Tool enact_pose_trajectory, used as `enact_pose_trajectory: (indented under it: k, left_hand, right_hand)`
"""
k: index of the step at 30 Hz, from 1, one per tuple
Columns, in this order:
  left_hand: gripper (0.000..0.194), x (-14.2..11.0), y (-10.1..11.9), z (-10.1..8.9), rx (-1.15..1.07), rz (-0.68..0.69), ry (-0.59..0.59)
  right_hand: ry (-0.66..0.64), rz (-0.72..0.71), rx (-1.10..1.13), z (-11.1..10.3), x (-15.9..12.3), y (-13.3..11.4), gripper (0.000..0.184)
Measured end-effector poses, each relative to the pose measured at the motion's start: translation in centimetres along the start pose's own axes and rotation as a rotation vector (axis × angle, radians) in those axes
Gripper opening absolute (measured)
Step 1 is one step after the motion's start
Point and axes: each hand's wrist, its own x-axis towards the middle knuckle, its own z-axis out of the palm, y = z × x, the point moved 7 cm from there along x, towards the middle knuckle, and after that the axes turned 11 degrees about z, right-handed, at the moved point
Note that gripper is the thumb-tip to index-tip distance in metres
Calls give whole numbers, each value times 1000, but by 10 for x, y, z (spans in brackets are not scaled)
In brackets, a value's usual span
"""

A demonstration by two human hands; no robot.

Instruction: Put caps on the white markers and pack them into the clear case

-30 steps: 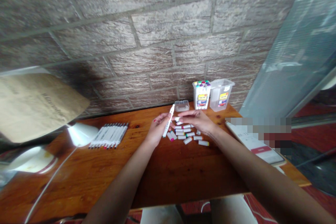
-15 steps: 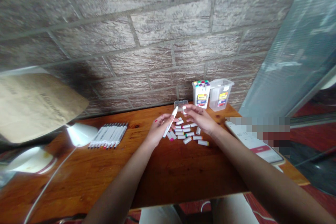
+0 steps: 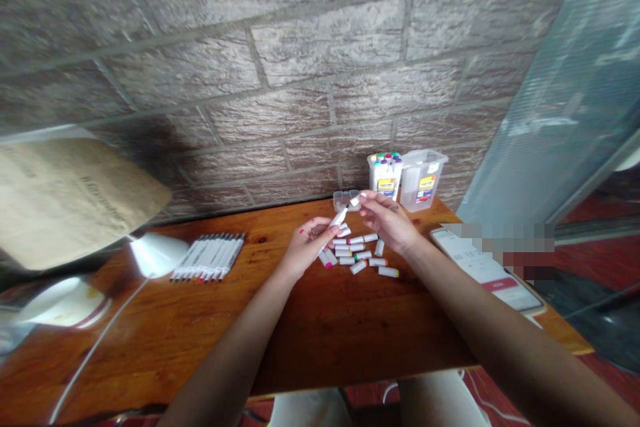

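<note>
My left hand point(image 3: 306, 247) is closed around a white marker point(image 3: 339, 219), its uncapped dark tip pointing up and to the right. Between the fingertips of my right hand point(image 3: 387, 217) is a white marker cap point(image 3: 357, 199), held just beyond that tip and apparently in line with it. Whether cap and tip touch, I cannot tell. Beneath and between my hands, several loose marker caps point(image 3: 361, 256) with coloured ends lie scattered on the wooden table point(image 3: 350, 327). Left of my left hand, a row of white markers point(image 3: 210, 257) without their caps lies side by side.
A clear box full of capped markers point(image 3: 385, 180) stands by the wall, beside an empty clear box point(image 3: 425, 180). Behind my hands is a clear plastic lid point(image 3: 342, 199). A phone point(image 3: 487, 273) lies right; a white lamp point(image 3: 156, 255), paper cup point(image 3: 65, 303) and paper bag point(image 3: 75, 200) are left.
The marker in my left hand has tilted further to the right. My right hand has raised the cap slightly and turned it toward the marker's tip.
</note>
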Motion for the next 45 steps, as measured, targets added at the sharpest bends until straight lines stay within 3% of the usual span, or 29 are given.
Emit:
enact_pose_trajectory:
  k: [14, 24, 28, 36, 45]
  left_hand:
    - [37, 3, -2, -5, 107, 110, -1]
    - [29, 3, 3, -6, 157, 250, 4]
    - [32, 3, 3, -5, 176, 236, 7]
    - [50, 2, -4, -4, 115, 75, -35]
    - [40, -1, 2, 7, 161, 136, -121]
  right_hand:
    - [-103, -22, -168, 14, -4, 7, 37]
    - [-296, 15, -337, 30, -12, 14, 25]
    - [-314, -2, -336, 31, -12, 14, 23]
    - [-224, -45, -225, 19, -6, 7, 24]
    - [-314, 82, -46, 30, -7, 23, 26]
